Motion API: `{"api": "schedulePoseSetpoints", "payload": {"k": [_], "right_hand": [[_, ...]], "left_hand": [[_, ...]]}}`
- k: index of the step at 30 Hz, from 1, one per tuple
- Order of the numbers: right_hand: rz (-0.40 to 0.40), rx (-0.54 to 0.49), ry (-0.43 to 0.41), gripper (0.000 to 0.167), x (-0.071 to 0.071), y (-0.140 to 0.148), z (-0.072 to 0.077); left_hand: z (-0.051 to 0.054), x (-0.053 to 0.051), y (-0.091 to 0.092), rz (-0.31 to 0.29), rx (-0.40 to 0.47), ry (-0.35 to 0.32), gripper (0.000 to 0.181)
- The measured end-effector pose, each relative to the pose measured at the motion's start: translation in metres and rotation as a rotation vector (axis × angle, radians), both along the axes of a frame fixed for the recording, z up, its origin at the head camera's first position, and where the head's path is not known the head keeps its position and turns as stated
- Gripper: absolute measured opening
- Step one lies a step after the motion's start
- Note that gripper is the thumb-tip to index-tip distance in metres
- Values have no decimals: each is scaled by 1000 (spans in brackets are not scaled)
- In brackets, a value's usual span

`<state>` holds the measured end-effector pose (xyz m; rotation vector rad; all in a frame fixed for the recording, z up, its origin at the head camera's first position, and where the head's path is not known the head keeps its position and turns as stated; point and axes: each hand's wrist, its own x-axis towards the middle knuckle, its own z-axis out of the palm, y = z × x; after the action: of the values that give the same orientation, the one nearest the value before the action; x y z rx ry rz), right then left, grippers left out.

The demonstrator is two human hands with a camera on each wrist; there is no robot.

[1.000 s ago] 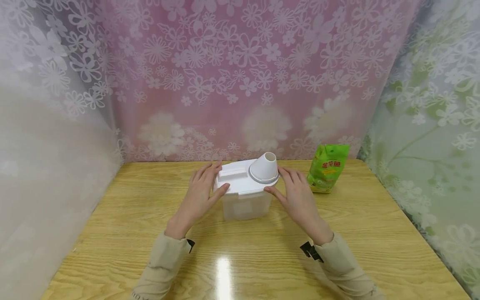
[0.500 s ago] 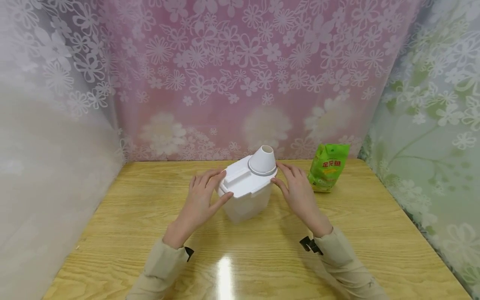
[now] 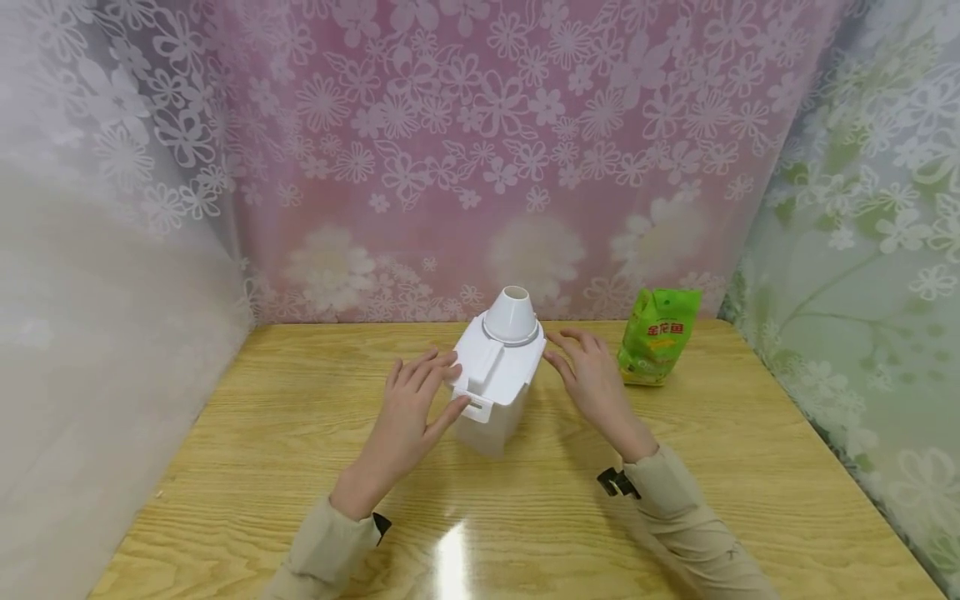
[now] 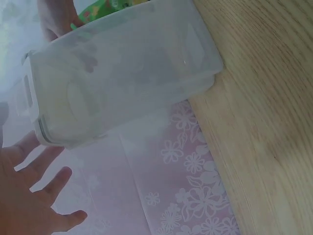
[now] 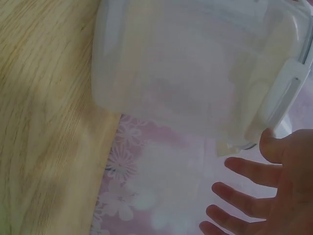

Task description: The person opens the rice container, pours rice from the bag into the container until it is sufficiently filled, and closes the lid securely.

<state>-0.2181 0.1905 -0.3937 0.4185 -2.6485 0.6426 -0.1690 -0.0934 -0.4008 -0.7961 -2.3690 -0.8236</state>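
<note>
And there was the left hand [image 3: 408,410], grip wide, fingers at the lid [image 3: 517,367]! The tub [image 3: 491,435] stood mid-tabletop [image 3: 300,433], cone [image 3: 512,317] on top; the right hand [image 3: 596,387], grip wide too, was just beside it. Farther right stood the green bag [image 3: 658,337], then the pink curtain [image 3: 450,192] behind!

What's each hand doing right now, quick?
Left hand: open, at the near end of the lid.
Right hand: open, beside the container.
</note>
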Motion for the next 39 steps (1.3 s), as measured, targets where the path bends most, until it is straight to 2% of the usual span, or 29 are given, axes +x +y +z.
{"api": "schedulePoseSetpoints", "payload": {"k": [4, 8, 10, 13, 18, 20, 22, 29, 39], "right_hand": [[-11, -27, 73, 43, 8, -1, 3], [45, -19, 250, 41, 24, -8, 10], [79, 5, 334, 41, 33, -13, 13], [99, 54, 404, 40, 44, -22, 15], [66, 111, 397, 41, 53, -32, 13], [52, 114, 388, 41, 53, -34, 12], [51, 113, 391, 40, 53, -33, 11], [107, 131, 408, 35, 46, -25, 12], [142, 118, 369, 26, 31, -10, 19]], "left_hand": [[2, -3, 0, -26, 26, 28, 34], [6, -15, -2, -49, 63, 50, 27], [8, -23, -3, -55, 68, 42, 29], [9, -34, -3, -54, 32, -5, 35], [9, -43, -2, -79, -38, -123, 41], [9, -43, 0, -85, -43, -140, 40], [9, -42, 2, -82, -29, -129, 39], [7, -32, 11, -43, 8, -19, 36], [1, -26, 24, 11, -4, 4, 40]]}}
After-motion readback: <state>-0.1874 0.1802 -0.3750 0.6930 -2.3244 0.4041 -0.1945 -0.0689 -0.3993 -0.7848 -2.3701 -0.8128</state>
